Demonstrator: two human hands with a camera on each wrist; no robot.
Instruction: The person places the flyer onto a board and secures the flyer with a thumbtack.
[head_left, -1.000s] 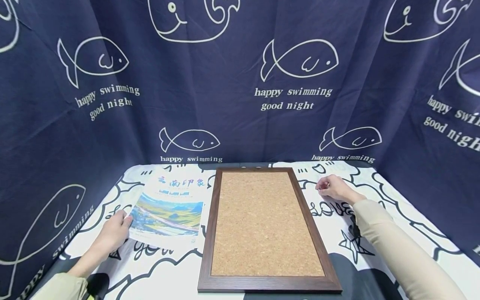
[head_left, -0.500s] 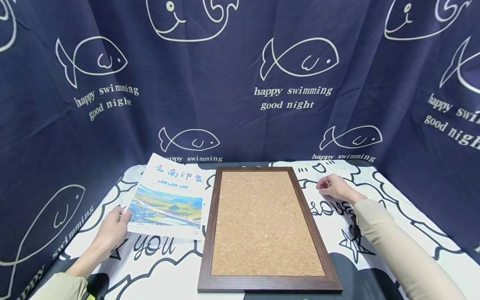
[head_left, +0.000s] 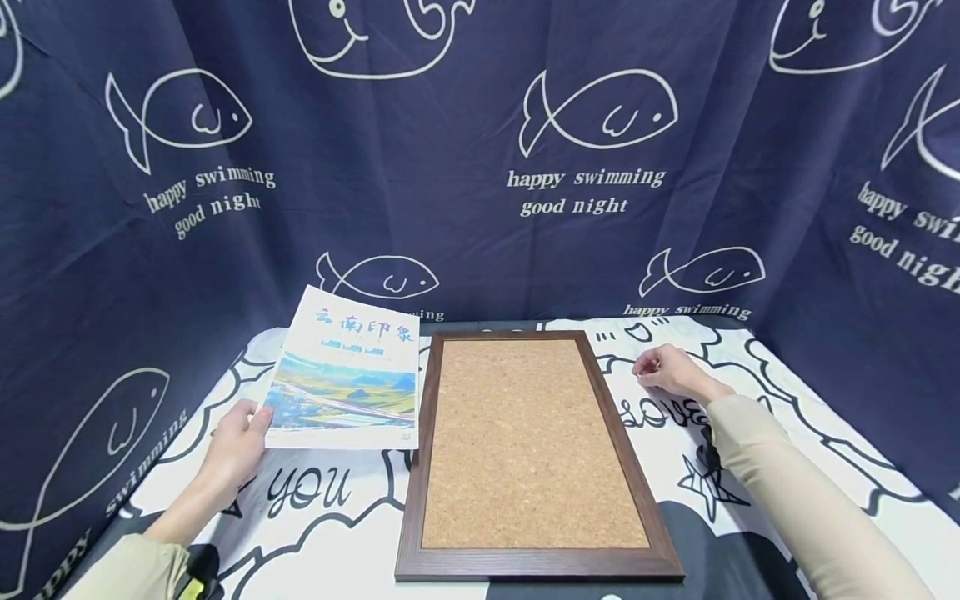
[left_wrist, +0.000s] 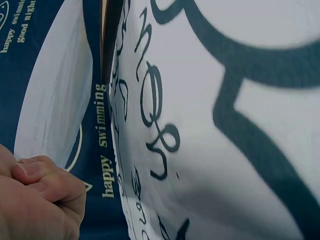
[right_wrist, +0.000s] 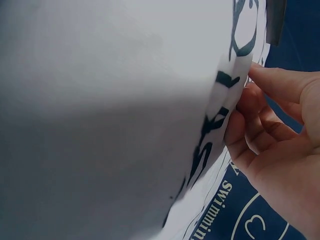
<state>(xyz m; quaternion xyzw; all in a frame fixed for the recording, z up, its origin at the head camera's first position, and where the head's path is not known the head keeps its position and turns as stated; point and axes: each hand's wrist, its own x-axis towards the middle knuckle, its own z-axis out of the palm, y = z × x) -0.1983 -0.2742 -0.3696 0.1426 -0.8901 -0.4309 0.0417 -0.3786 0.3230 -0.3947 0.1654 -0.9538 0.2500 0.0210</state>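
Note:
My left hand (head_left: 238,437) grips a printed poster (head_left: 345,375) by its lower left edge, between thumb and fingers. The poster shows blue Chinese characters above a coloured landscape, and it is raised at a tilt left of the board. In the left wrist view the white back of the poster (left_wrist: 55,90) curves above the hand (left_wrist: 45,195). A cork board (head_left: 532,450) with a dark brown frame lies on the table. My right hand (head_left: 675,373) rests right of the board. Its fingers (right_wrist: 237,132) are loosely curled at the cloth, and nothing shows between them.
A white cloth (head_left: 315,558) with dark cloud outlines and lettering covers the table. Navy curtains (head_left: 480,150) printed with fish stand close behind and at both sides. The poster's right edge comes right up to the board's left frame in the head view.
My left hand has lifted the poster from near the table, tilting its top upward, then shifted it slightly right. My right hand has stayed where it was.

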